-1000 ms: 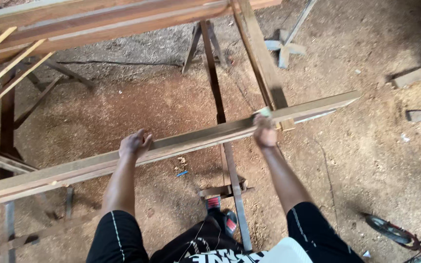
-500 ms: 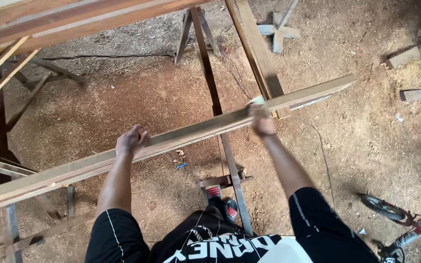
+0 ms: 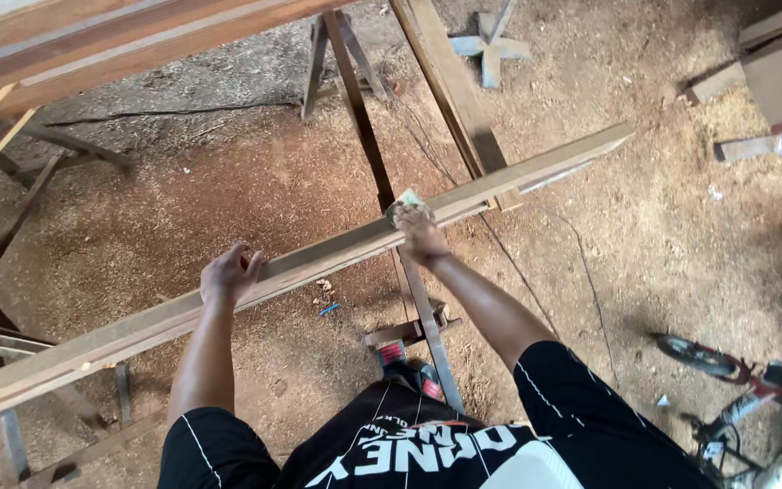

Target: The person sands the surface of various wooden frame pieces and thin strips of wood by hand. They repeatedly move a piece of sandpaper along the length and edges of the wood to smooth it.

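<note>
The long wooden plank [image 3: 300, 267] is lying slantwise across a metal trestle [image 3: 414, 272], above the sawdust floor [image 3: 228, 190]. The left hand [image 3: 228, 274] is curling its grip around the plank's edge. The right hand [image 3: 420, 234] is pressing a folded sandpaper piece [image 3: 405, 201] onto the plank's top.

Under me is a dirt floor [image 3: 228, 208] thick with sawdust. A metal trestle [image 3: 382, 172] stands on it, and the long wooden plank [image 3: 319, 263] rests across its rail. On the ground lie a wooden cross piece [image 3: 489, 45], offcuts [image 3: 744, 147], a thin cable [image 3: 581, 263] and a bicycle [image 3: 735, 380] at my right
</note>
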